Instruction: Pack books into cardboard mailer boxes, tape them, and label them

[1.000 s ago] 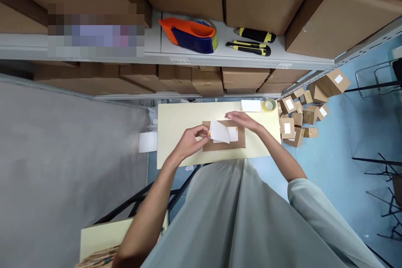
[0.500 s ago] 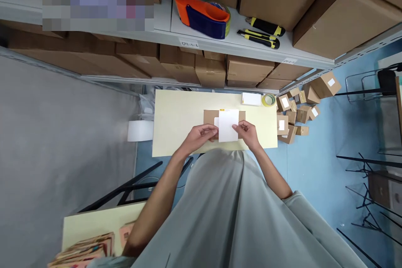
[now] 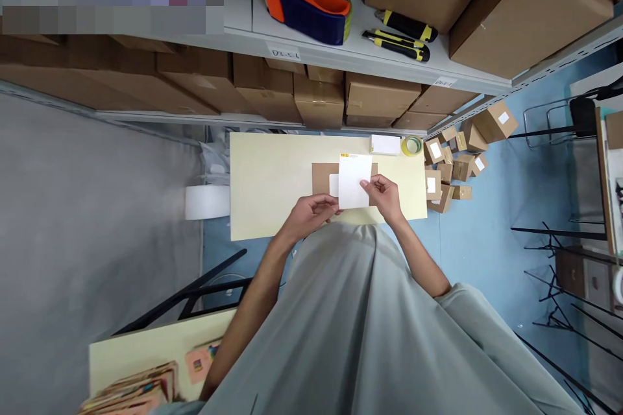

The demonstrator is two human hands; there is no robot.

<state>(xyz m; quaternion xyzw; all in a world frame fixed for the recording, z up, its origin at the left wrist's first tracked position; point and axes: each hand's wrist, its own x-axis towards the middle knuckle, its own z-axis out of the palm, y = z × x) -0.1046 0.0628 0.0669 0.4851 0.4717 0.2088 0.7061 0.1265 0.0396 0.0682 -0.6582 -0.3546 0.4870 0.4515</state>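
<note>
A white sheet (image 3: 355, 183) with a small yellow mark along its top edge is held up over the pale yellow table (image 3: 270, 188). My right hand (image 3: 384, 196) pinches its right edge, thumb on the front. At the sheet's lower left corner, my left hand (image 3: 312, 214) has its fingers drawn together; whether they grip the edge is too small to tell. Behind the sheet lies a brown cardboard piece (image 3: 321, 176), with a smaller white piece (image 3: 333, 185) on it, partly covered by the sheet.
A white box (image 3: 385, 144) and a tape roll (image 3: 412, 145) sit at the table's back right. Above are a shelf (image 3: 311, 52) with an orange-blue tape dispenser (image 3: 311, 10), cutters (image 3: 402, 44) and cartons. Small boxes (image 3: 440, 198) pile up to the right.
The sheet has been raised slightly against the cardboard, and my left hand has slid down to its lower left corner. The whole view has shifted a little.
</note>
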